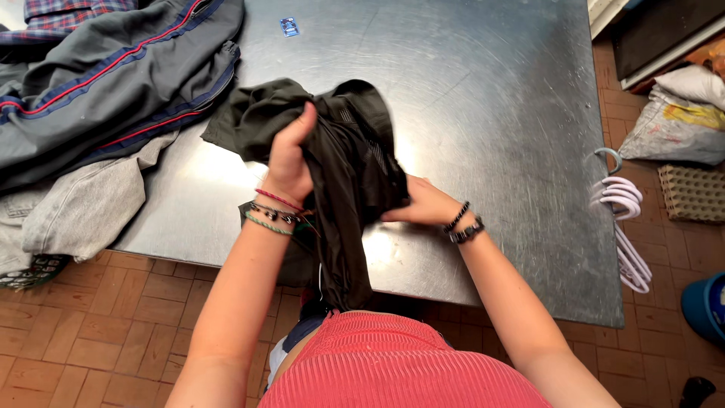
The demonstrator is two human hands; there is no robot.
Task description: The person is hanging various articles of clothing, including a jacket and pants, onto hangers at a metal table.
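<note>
A dark olive-black garment (pixel 349 162) with a mesh lining is bunched over the front of a steel table (pixel 483 113), one end hanging past the table's near edge. My left hand (pixel 288 159) grips a fold of it at the upper left, thumb pointing up. My right hand (pixel 423 204) pinches the garment's right side lower down. Both wrists carry bracelets.
A pile of clothes lies at the table's left: a grey jacket with red and blue stripes (pixel 106 75), a plaid shirt (pixel 60 11), a light grey piece (pixel 83 204). A small blue card (pixel 289 27) lies farther back. White hangers (pixel 627 227) hang off the right edge, bags beyond.
</note>
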